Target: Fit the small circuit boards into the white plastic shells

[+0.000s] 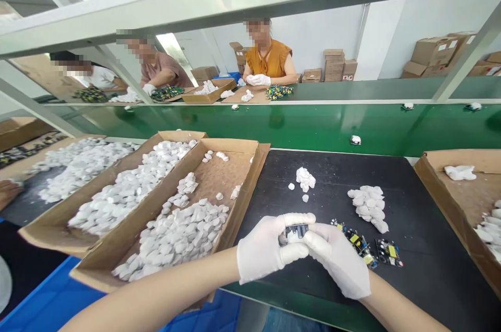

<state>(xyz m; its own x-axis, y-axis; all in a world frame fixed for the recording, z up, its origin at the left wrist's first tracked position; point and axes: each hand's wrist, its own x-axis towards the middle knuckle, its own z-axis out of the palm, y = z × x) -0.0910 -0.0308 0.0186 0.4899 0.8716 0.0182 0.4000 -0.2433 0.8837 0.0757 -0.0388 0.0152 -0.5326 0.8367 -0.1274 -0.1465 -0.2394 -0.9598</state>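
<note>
In white gloves, my left hand [270, 246] and my right hand [338, 256] are closed together around a small circuit board [296, 231] above the black mat. Dark parts show along the board's top edge, and a white putty-like lump sits against it. My fingers hide much of the board. Just right of my right hand lie several more circuit boards [389, 253] with yellow and black parts. Beyond my hands are a small heap of white lumps [305, 179] and a larger pile of white lumps [368, 205].
Cardboard trays [250, 180] of white lumps stand to the left, and another cardboard tray [432, 165] is at the right. A green conveyor belt [313, 126] runs across behind the mat, carrying a few boards. Co-workers sit beyond it, under a metal frame [219, 6].
</note>
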